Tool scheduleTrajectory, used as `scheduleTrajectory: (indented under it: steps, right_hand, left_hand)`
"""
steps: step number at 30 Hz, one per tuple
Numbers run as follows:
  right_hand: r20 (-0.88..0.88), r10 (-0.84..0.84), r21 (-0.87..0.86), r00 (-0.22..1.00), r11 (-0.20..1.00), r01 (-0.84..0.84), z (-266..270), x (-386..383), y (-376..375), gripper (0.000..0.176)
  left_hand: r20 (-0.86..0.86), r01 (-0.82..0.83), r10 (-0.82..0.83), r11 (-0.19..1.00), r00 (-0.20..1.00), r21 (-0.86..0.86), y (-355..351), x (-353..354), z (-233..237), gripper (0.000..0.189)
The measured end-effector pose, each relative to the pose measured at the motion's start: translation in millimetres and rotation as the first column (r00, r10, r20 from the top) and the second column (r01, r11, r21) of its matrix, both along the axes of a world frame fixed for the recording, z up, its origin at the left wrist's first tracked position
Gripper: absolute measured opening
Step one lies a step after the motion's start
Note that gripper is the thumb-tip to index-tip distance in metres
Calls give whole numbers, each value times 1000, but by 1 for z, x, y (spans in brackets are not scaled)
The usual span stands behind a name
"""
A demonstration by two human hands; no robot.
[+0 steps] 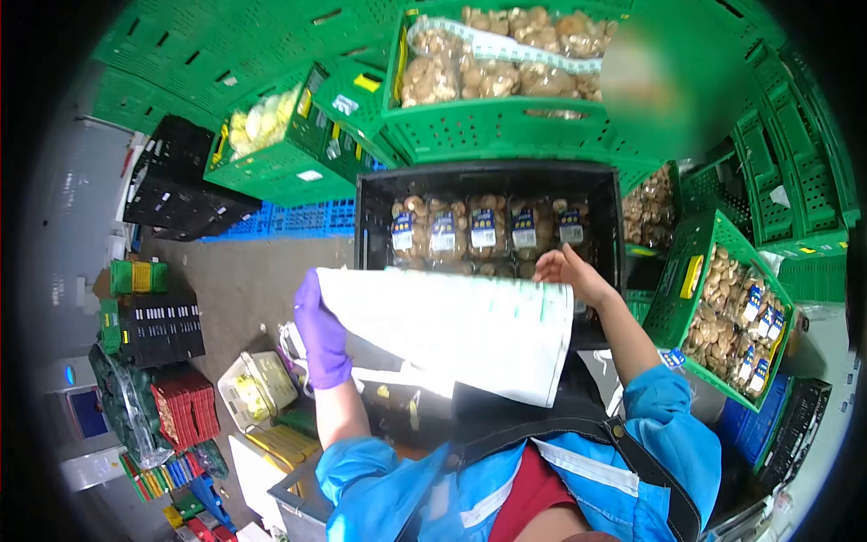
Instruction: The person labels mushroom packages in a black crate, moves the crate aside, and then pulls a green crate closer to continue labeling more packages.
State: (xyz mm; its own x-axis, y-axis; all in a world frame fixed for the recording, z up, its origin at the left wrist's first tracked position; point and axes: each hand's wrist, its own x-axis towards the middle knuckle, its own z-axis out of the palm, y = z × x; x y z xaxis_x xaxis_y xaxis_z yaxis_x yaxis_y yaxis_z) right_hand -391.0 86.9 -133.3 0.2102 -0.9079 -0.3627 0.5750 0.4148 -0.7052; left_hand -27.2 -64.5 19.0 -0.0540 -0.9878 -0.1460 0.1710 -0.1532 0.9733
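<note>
Head view — purple-gloved left hand [321, 330] and bare right hand [567, 271] each pinch an end of a white flat plastic sheet [452, 330], held spread before a black plastic crate [488, 177] of mushroom packs — seemingly mid-unfolding, which calls for level, steady grips.

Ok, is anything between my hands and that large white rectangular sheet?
Nothing visible. The purple-gloved left hand grips the large white rectangular sheet at its left edge; the bare right hand holds its top right corner.
</note>
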Motion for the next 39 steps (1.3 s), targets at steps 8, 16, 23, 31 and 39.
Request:
scheduleTrajectory:
  steps: [8, 16, 23, 31, 39]
  right_hand:
    - [-130, -634, -600, 762, 663, 448, 154, -53, 85, 26]
    - [-317, -756, -816, 573, -90, -571, 344, 3, 106, 20]
    - [190, -981, -818, 41, -181, -546, 333, 12, 99, 23]
    - [-610, -761, -740, -219, 647, -184, 266, -24, 170, 23]
    - [-868, -493, -344, 61, 686, 642, 144, 2, 233, 24]
  left_hand:
    - [-446, -52, 39, 998, 894, -19, -24, -119, 30, 49]
    - [-245, -553, 578, 448, 779, -702, -91, -274, 110, 38]
    - [58, -1, 203, 281, 977, -960, -119, -417, 82, 26]
    - [695, 714, 254, 21, 673, -700, -174, -490, -30, 68]
    - [978, 883, 196, 444, 66, -149, -219, -414, -7, 44]
